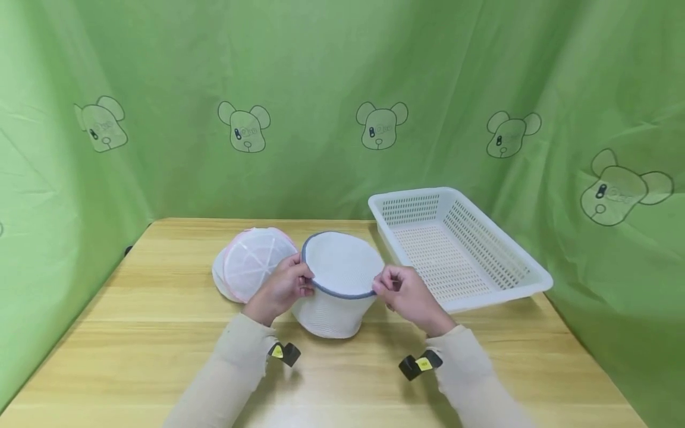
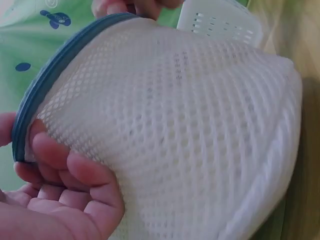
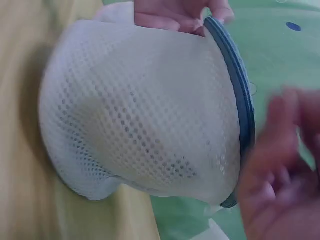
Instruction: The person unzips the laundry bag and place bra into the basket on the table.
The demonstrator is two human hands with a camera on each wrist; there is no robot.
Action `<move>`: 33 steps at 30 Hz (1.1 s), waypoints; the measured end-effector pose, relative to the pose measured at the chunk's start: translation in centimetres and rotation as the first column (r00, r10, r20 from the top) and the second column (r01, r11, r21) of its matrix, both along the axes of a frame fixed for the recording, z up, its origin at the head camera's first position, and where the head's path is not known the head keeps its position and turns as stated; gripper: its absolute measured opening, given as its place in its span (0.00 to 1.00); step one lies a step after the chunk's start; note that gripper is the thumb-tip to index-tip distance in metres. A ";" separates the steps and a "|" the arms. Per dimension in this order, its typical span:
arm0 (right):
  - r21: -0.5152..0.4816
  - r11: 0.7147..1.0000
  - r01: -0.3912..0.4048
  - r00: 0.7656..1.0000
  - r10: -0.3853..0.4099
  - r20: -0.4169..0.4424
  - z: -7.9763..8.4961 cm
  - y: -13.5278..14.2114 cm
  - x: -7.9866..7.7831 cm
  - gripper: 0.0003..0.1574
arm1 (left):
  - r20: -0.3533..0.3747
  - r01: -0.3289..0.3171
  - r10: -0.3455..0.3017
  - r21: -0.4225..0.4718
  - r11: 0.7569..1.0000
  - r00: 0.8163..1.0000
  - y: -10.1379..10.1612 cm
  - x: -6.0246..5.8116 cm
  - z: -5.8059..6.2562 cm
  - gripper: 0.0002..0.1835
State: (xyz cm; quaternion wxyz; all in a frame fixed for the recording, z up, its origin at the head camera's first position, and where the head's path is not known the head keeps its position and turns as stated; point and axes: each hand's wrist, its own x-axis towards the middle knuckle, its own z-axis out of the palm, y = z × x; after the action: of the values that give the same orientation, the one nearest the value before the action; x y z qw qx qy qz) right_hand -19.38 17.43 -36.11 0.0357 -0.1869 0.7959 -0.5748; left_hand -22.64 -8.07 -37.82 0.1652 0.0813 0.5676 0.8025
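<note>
A white mesh laundry bag [image 1: 342, 264] with a blue-grey zipper round its top rim stands on the table, its round top tilted up. My left hand [image 1: 283, 285] grips the rim on the left side, with its fingers curled against the mesh in the left wrist view. On the right side of the rim, my right hand [image 1: 409, 297] pinches the zipper edge between thumb and finger. That hand is blurred in the right wrist view, where the mesh bag [image 3: 140, 115] fills the middle. Whether a zipper pull lies under the right fingertips is hidden.
A second white mesh bag [image 1: 254, 264] with pink edging lies flattened behind the left hand. At the back right sits a white perforated plastic basket [image 1: 503, 297], overhanging the wooden table's [image 1: 342, 392] right edge. Green curtains [image 1: 316, 71] enclose the table.
</note>
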 end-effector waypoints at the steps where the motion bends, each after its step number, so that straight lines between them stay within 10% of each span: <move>1: -0.011 0.996 0.093 0.995 -0.093 -0.018 -0.1 -0.2 -0.1 0.16 | 0.006 -0.004 0.004 0.011 1.000 1.000 0.0 0.0 0.0 0.08; 5: 0.086 0.948 0.307 0.952 -0.305 -0.029 -0.4 -0.7 -0.4 0.14 | 0.022 -0.003 0.002 0.039 0.999 1.000 -0.2 -0.2 -0.2 0.08; 13: 0.194 0.942 0.274 0.947 -0.300 0.120 -0.8 -0.5 -1.0 0.43 | 0.012 0.040 -0.041 0.070 0.997 0.999 -0.5 -0.4 -0.5 0.08; 17: 0.143 0.955 0.259 0.941 -0.283 0.187 -1.1 -0.4 -1.3 0.39 | -0.012 -0.005 0.003 -0.163 0.987 1.000 -0.8 -0.4 0.0 0.12; 23: 0.077 0.950 0.303 0.930 -0.312 0.195 -1.2 -0.6 -1.3 0.35 | -0.070 0.111 -0.164 -0.483 0.869 0.984 -2.6 -0.1 1.3 0.19; 26: 0.050 0.948 0.315 0.927 -0.318 0.200 -1.1 -0.7 -1.3 0.34 | -0.131 0.253 -0.371 -0.525 0.813 0.920 -4.0 -0.3 1.8 0.20; 33: 0.059 0.939 0.340 0.921 -0.345 0.180 -1.1 -0.9 -1.5 0.34 | -0.198 0.503 -0.785 -0.671 0.545 0.587 -5.6 0.0 3.1 0.35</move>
State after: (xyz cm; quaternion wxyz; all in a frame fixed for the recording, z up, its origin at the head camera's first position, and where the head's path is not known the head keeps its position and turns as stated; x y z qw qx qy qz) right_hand -20.87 16.58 -37.26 0.0123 0.0107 0.8169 -0.5765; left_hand -22.66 -13.67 -34.71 0.3290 0.4359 0.7180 0.4315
